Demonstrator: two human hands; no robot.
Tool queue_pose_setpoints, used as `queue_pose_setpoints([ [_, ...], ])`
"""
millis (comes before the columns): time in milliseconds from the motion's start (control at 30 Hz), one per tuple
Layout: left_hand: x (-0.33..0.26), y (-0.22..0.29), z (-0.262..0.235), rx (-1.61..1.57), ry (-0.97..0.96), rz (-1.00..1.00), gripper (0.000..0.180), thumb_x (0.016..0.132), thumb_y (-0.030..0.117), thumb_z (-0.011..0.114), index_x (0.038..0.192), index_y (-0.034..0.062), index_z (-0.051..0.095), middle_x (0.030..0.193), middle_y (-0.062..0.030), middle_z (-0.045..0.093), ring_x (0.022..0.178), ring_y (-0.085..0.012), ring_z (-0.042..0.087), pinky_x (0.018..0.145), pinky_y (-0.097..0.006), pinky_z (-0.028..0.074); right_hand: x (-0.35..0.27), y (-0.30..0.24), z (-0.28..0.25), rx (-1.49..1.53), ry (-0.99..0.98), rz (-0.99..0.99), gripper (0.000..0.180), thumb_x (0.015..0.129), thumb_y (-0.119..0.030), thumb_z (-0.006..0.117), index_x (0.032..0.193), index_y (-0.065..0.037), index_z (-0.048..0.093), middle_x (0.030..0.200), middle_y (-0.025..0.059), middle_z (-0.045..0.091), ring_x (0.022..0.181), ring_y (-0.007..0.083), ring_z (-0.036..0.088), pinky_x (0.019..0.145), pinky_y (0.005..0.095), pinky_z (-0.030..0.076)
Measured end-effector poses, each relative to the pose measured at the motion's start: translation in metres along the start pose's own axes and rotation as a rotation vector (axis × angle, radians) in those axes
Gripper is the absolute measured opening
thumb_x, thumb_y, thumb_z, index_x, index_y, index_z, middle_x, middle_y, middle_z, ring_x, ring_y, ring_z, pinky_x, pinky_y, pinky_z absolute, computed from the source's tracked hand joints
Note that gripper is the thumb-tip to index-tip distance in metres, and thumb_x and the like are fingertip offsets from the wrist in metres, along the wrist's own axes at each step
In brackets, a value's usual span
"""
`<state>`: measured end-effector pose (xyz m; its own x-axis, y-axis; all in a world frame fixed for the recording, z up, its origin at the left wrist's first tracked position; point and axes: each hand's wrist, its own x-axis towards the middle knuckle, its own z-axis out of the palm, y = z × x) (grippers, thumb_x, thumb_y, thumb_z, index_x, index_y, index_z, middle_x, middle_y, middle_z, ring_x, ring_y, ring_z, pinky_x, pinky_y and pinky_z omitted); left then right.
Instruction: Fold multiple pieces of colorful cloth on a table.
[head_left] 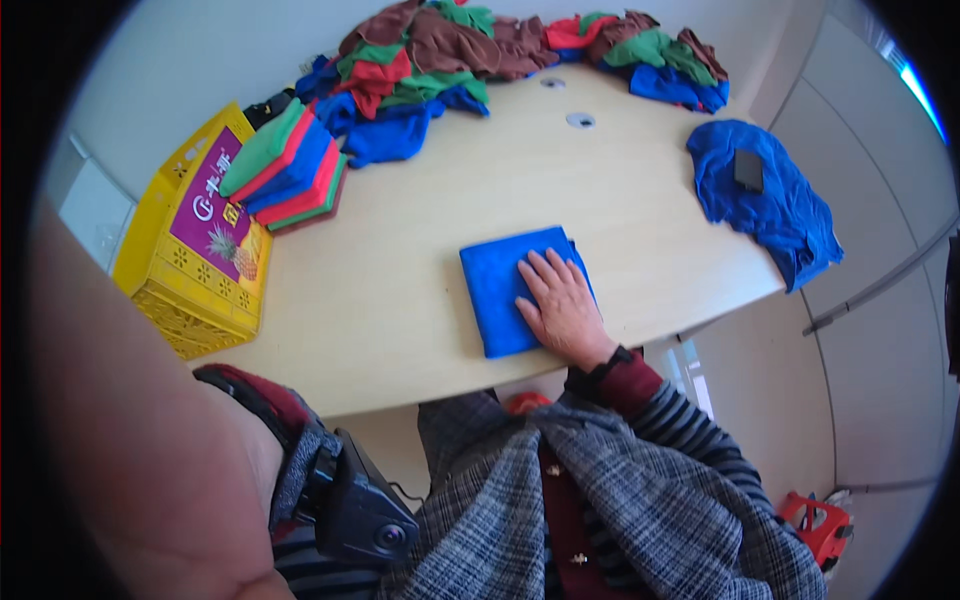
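A folded blue cloth [490, 300] lies flat near the front edge of the table, in a neat rectangle. My right hand [562, 305] rests palm down on its right part, fingers stretched out and a little apart. My left hand [150, 440] is raised very close to the camera, large and blurred at the left. Its fingers run out of the picture, so their pose is hidden. To the left, a stack of folded cloths [295, 170] in green, red, blue and brown leans by a yellow crate.
The yellow crate [185, 320] stands at the table's left end. Loose cloths [445, 45] are heaped along the back, with another pile [655, 50] to their right. A dark phone [748, 171] sits on a crumpled blue cloth [775, 225]. A red stool [825, 530] stands lower right.
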<state>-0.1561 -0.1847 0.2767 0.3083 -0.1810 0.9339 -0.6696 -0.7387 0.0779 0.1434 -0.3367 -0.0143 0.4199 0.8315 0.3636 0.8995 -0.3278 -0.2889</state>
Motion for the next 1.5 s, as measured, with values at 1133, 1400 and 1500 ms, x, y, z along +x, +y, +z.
queue_pose_setpoints([
  [1133,0.052,-0.014,0.108,-0.512,-0.105,0.166,0.015,0.095,0.003,0.056,0.104,-0.0031,0.065,0.115,-0.0153,0.066,0.105,-0.0224,0.063,0.091,-0.034,0.055,-0.006,-0.006,0.003,-0.009,-0.02,0.017,0.054,0.101,-0.038,0.05,0.146,-0.008,0.048,0.154,0.014,0.042,0.147,0.0341,0.032,0.122,0.0478,0.02],
  [1400,0.043,0.018,0.125,-0.617,-0.122,0.19,0.017,0.095,0.003,0.055,0.105,-0.0036,0.066,0.117,-0.0154,0.066,0.108,-0.0222,0.062,0.093,-0.034,0.055,-0.005,-0.002,0.003,-0.025,-0.009,0.022,0.054,0.1,-0.037,0.052,0.145,-0.007,0.048,0.154,0.0138,0.043,0.146,0.0339,0.033,0.122,0.0476,0.021],
  [1500,0.043,0.019,0.123,-0.608,-0.119,0.182,0.018,0.095,0.003,0.054,0.106,-0.0038,0.067,0.118,-0.0154,0.066,0.11,-0.0221,0.062,0.094,-0.034,0.055,-0.005,-0.005,0.001,-0.017,-0.008,0.009,0.054,0.099,-0.036,0.052,0.145,-0.007,0.049,0.153,0.0138,0.044,0.146,0.0338,0.033,0.122,0.0475,0.021],
])
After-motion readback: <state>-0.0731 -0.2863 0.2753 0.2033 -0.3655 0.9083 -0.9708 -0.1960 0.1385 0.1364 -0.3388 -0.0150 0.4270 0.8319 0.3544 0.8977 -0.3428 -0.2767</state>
